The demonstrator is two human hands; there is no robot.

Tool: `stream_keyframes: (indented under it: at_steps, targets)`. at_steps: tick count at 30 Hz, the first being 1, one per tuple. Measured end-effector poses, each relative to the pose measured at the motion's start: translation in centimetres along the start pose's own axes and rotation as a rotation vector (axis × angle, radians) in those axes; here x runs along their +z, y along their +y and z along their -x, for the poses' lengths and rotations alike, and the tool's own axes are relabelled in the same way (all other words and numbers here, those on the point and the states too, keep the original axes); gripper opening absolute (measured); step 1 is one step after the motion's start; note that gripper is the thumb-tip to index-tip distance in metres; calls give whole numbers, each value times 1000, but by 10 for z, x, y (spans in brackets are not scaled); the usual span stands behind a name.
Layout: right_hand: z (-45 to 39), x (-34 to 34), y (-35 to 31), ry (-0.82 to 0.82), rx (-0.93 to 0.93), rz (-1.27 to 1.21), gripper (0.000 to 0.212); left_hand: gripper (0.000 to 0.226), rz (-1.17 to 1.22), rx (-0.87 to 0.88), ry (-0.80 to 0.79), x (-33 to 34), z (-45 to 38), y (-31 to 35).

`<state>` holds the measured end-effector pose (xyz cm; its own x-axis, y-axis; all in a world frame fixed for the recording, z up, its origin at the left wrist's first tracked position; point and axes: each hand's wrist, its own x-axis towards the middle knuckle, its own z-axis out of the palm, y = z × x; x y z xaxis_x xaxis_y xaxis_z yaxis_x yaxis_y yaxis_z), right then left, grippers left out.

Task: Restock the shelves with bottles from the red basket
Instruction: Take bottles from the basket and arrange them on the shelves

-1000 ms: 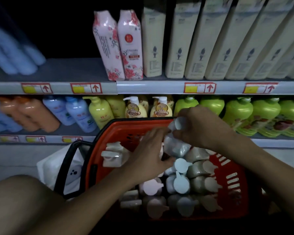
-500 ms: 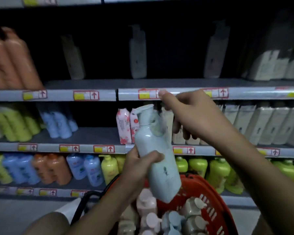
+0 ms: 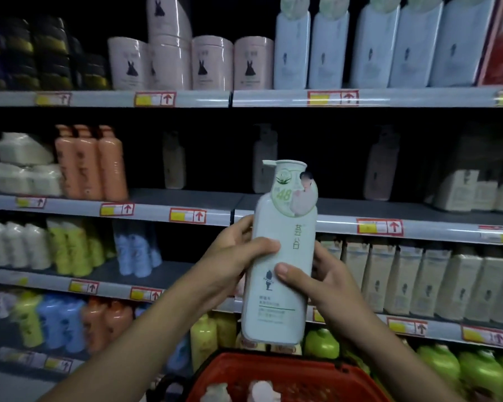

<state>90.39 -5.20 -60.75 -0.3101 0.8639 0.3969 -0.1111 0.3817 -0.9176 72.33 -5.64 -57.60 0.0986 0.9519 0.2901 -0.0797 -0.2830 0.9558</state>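
I hold a tall pale green pump bottle point(image 3: 282, 250) upright in front of the shelves, its label facing me. My left hand point(image 3: 233, 256) grips its left side with the thumb across the front. My right hand point(image 3: 317, 281) grips its right side, thumb on the label. The bottle is level with the second shelf from the top point(image 3: 346, 224), whose middle stretch holds only three dim bottles point(image 3: 263, 159) far back. The red basket point(image 3: 288, 378) sits at the bottom edge, with two pale bottle tops point(image 3: 262, 391) showing inside.
The top shelf carries pink tubs point(image 3: 212, 63) and pale blue bottles point(image 3: 327, 50). Orange bottles point(image 3: 90, 163) stand at the left of the second shelf, beige cartons point(image 3: 459, 190) at its right. Lower shelves hold beige bottles point(image 3: 430, 281), blue, yellow and green bottles point(image 3: 321, 343).
Both hands lifted the pale green bottle out of the red basket and raised it upright. My view tilted up from the basket to the upper shelves; my right hand now grips the bottle too.
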Motion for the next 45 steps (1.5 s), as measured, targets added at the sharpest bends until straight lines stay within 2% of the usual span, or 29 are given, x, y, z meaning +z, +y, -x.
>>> stream_keyframes:
  at_steps: [4,10,13,17,21,23,25,28,32,35,41,45]
  targets:
    - [-14,0,4,133,-7,-25,61,54,-192,43,67,-11,-3,-17]
    - [-30,-1,28,168,73,9,70,45,-314,51,80,-19,-13,-45]
    - [-38,-4,42,192,118,-21,70,46,-328,48,105,-21,-20,-58]
    - [-50,-5,53,213,120,-13,64,35,-317,49,121,-25,-32,-71]
    - [-66,-2,48,228,48,59,61,46,-236,72,135,-30,-49,-69]
    - [-84,1,35,192,-37,120,54,45,-173,116,190,-31,-60,-62]
    - [-111,6,19,153,-159,255,47,34,-97,179,272,-33,-74,-51]
    - [-167,17,-3,60,-294,361,51,21,-45,294,424,-42,-98,-33]
    - [-245,30,-10,-31,-360,333,58,16,-80,389,589,-61,-141,-14]
    - [-284,26,1,-48,-334,282,50,16,-149,373,652,-71,-180,-13]
    - [-314,-1,21,-14,-269,276,49,24,-201,272,623,-66,-234,-31]
    - [-317,-23,37,93,-155,334,47,32,-253,227,523,-59,-255,-29]
